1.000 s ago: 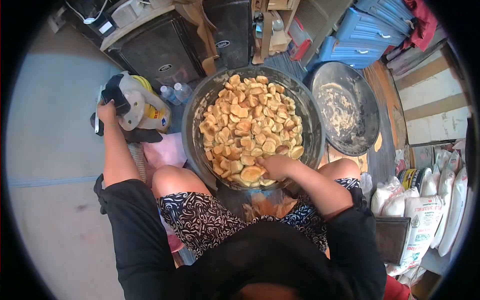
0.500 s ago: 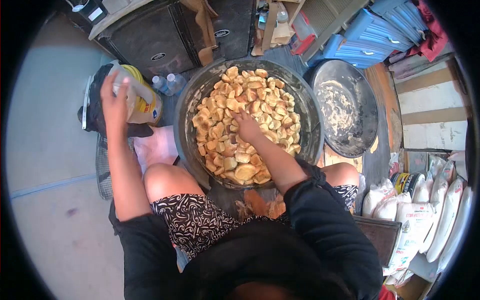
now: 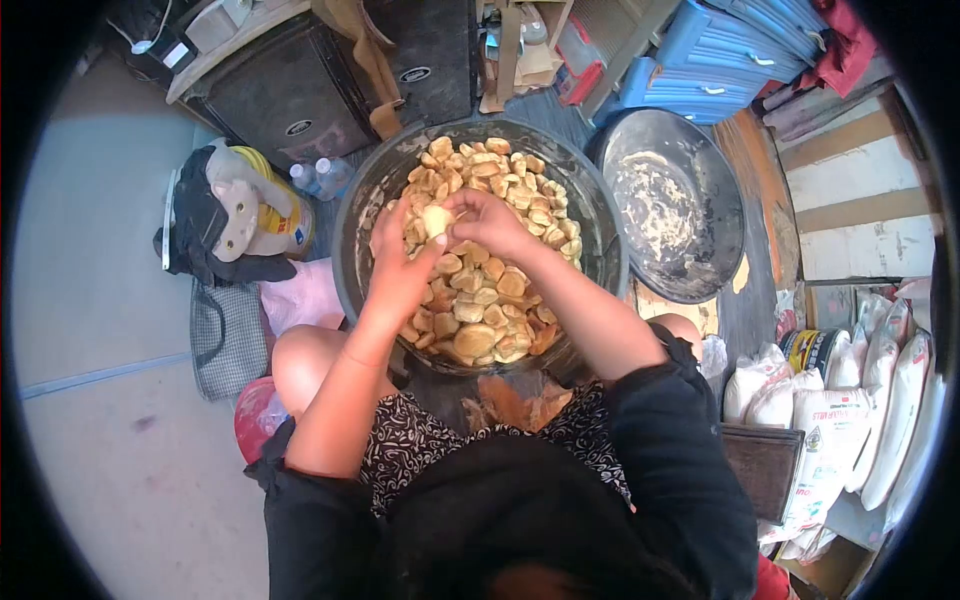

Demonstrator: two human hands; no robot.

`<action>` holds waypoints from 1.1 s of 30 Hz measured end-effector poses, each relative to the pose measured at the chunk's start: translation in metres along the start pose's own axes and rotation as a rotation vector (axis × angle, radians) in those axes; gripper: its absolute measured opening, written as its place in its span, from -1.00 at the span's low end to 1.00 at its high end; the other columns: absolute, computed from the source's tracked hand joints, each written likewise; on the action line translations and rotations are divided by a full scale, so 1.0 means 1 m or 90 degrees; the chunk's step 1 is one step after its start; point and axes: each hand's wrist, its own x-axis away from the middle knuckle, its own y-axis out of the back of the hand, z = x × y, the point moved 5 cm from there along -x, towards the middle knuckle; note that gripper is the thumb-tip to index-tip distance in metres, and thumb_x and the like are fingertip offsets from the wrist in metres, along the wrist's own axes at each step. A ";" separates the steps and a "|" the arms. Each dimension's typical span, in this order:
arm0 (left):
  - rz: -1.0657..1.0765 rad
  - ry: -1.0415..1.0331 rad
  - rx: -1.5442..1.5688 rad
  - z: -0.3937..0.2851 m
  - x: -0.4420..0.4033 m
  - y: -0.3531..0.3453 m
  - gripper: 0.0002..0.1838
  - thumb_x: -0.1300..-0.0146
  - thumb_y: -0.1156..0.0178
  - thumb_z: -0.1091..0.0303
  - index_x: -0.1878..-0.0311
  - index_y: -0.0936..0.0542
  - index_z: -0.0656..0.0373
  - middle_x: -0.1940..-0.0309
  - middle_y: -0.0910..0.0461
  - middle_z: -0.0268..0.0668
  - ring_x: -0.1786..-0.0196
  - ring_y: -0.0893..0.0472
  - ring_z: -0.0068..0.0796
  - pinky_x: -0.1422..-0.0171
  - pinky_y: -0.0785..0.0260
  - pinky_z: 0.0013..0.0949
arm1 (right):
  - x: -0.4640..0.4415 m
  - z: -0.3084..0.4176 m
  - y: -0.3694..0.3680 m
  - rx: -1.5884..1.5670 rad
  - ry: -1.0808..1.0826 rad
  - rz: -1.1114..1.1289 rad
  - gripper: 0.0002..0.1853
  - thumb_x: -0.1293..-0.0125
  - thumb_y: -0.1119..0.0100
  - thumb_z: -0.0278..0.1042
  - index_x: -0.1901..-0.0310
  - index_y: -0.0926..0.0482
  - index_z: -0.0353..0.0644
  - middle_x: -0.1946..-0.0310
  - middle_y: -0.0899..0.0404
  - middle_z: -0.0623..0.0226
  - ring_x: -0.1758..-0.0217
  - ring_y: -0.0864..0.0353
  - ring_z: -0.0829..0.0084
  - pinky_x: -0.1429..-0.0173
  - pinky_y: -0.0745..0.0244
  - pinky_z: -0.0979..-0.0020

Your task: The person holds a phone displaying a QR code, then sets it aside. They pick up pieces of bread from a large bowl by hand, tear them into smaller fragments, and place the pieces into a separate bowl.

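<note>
A big dark round basin (image 3: 352,270) stands between my knees, heaped with golden-brown bread-like pieces (image 3: 490,310). Over the left part of the heap my left hand (image 3: 400,255) and my right hand (image 3: 490,225) meet around one pale yellow piece (image 3: 436,221). The piece sits between the fingertips of both hands, and both hands are closed on it. Its lower side is hidden by my fingers.
Right of the basin lies a second dark basin (image 3: 735,215) with pale residue. Two plastic bottles (image 3: 325,177), a yellow container (image 3: 290,228) and a checked bag (image 3: 228,335) are on the left. White sacks (image 3: 830,450) stand at the lower right, blue drawers (image 3: 690,90) at the top.
My left hand has come from the dark cloth at the left to above the basin. My right hand has lifted off the heap, and both now hold a pale piece. The view has shifted slightly.
</note>
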 end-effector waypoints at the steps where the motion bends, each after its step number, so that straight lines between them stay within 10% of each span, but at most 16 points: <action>1: 0.075 0.153 0.261 0.005 -0.001 -0.009 -0.43 -0.18 -0.14 0.38 -0.25 -0.23 0.19 -0.15 -0.31 -0.15 -0.16 -0.37 -0.34 -0.12 -0.31 -0.28 | 0.008 0.017 -0.005 -0.001 0.001 -0.002 -0.72 0.02 -0.19 -0.54 0.19 -0.50 -0.29 0.34 -0.55 0.20 0.29 -0.59 0.43 0.26 -0.47 0.47; 3: 0.151 0.300 0.593 0.002 0.003 -0.026 -0.53 -0.22 -0.04 0.52 -0.22 -0.27 0.18 0.02 -0.46 -0.24 0.09 -0.54 -0.48 0.21 -0.49 -0.50 | 0.022 0.044 -0.017 0.139 0.020 0.030 -0.75 -0.03 -0.18 -0.52 0.20 -0.50 -0.36 0.39 -0.55 0.25 0.36 -0.57 0.54 0.29 -0.49 0.53; 16: 0.161 0.262 0.946 -0.025 0.011 -0.054 -0.70 -0.15 0.05 0.64 0.04 -0.35 0.16 0.12 -0.48 -0.24 0.15 -0.52 -0.46 0.12 -0.46 -0.39 | 0.088 0.068 0.038 -0.290 0.037 -0.246 -0.69 -0.17 0.00 -0.59 0.02 -0.35 -0.33 0.15 -0.46 0.18 0.12 -0.53 0.35 0.01 -0.53 0.35; 23: 0.129 0.316 0.759 -0.013 0.024 -0.062 -0.73 -0.17 -0.08 0.63 0.10 -0.33 0.16 0.18 -0.48 -0.27 0.16 -0.55 -0.47 0.08 -0.48 -0.39 | 0.099 0.079 -0.004 0.592 0.270 -0.064 -0.69 -0.01 -0.26 -0.54 0.16 -0.49 -0.25 0.20 -0.51 0.32 0.16 -0.50 0.57 0.12 -0.41 0.46; 27: 0.092 0.342 0.864 -0.011 0.020 -0.062 -0.75 -0.18 -0.07 0.62 0.10 -0.33 0.17 0.20 -0.50 -0.26 0.20 -0.57 -0.43 0.07 -0.51 -0.37 | 0.085 0.063 0.021 0.059 0.008 -0.127 -0.74 -0.08 -0.19 -0.62 0.15 -0.45 -0.29 0.23 -0.50 0.35 0.19 -0.52 0.58 0.10 -0.44 0.53; 33: 0.083 0.287 0.822 -0.021 0.007 -0.058 -0.77 -0.21 -0.06 0.60 0.07 -0.38 0.22 0.15 -0.50 -0.27 0.22 -0.55 -0.49 0.17 -0.46 -0.44 | 0.077 0.066 0.023 -0.004 0.151 -0.186 -0.67 -0.08 -0.16 -0.65 0.09 -0.38 -0.30 0.22 -0.49 0.32 0.16 -0.49 0.56 0.08 -0.43 0.54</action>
